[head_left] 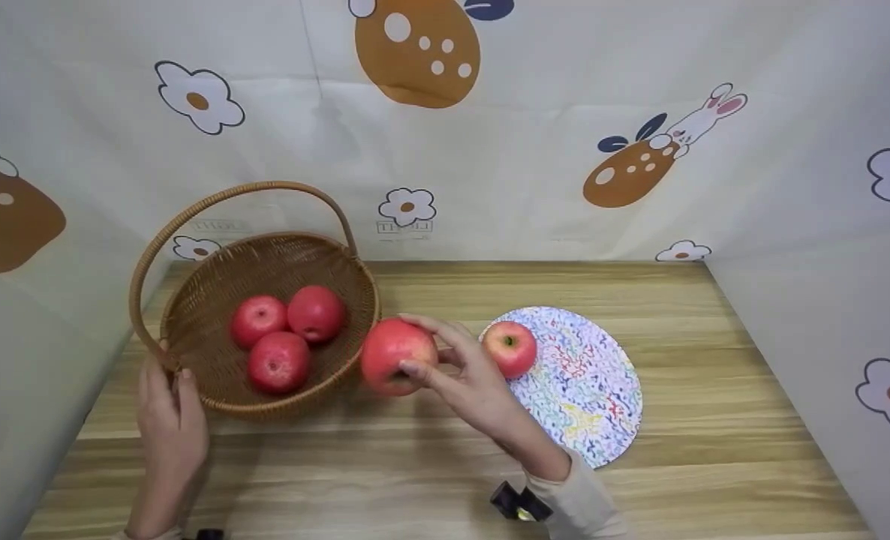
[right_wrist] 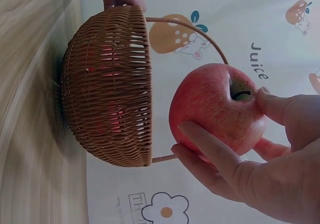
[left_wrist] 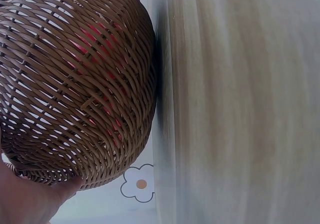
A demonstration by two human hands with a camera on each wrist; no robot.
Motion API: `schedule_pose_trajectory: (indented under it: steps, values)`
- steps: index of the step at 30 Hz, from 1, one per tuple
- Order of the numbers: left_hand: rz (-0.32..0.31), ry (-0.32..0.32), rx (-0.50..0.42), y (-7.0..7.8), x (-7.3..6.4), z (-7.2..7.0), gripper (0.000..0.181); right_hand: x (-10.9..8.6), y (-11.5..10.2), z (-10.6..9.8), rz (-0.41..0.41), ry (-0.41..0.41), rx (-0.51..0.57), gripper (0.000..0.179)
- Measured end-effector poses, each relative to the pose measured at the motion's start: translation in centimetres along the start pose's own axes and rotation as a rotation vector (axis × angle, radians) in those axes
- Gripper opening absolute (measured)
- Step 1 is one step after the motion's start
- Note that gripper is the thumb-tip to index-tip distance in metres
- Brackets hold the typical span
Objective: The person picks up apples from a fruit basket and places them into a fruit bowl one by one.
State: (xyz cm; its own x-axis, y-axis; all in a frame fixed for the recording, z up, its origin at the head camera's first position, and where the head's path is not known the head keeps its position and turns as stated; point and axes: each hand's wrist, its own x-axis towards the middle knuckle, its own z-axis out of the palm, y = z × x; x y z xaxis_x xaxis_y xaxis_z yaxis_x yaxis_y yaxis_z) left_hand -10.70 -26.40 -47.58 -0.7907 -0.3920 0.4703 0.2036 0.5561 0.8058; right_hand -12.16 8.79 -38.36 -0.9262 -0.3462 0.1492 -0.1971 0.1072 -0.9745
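Observation:
In the head view a brown wicker basket (head_left: 265, 409) with a tall arched handle stands on the left, three red apples (head_left: 278, 363) lying inside. My left hand (head_left: 173, 420) grips the basket's left rim near the foot of the handle; the left wrist view shows the thumb (left_wrist: 67, 188) against the weave. My right hand (head_left: 475, 379) holds a red apple (head_left: 394, 352) between thumb and fingers, just right of the basket's rim. From the right wrist view, this apple (right_wrist: 215, 109) is above the rim level, stem hollow toward the thumb. Another apple (head_left: 510, 349) sits on a round patterned plate (head_left: 580, 390).
Everything stands on a wood-grain table (head_left: 355, 480). A pale printed cloth (head_left: 520, 150) with flowers and rabbits rises behind the table and along both sides. The plate lies to the right, partly behind my right forearm.

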Motion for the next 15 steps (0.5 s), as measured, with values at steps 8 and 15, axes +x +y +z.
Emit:
schedule_pose_trajectory:
  steps: [8, 15]
  values:
    - [0.035, 0.012, -0.017, -0.10, 0.15, 0.07, 0.050, -0.13, 0.05, -0.28, -0.010, 0.001, 0.041, 0.051]
    - [0.047, 0.012, -0.018, -0.12, 0.17, 0.07, 0.051, -0.17, 0.20, -0.54, -0.021, 0.000, 0.041, 0.052]
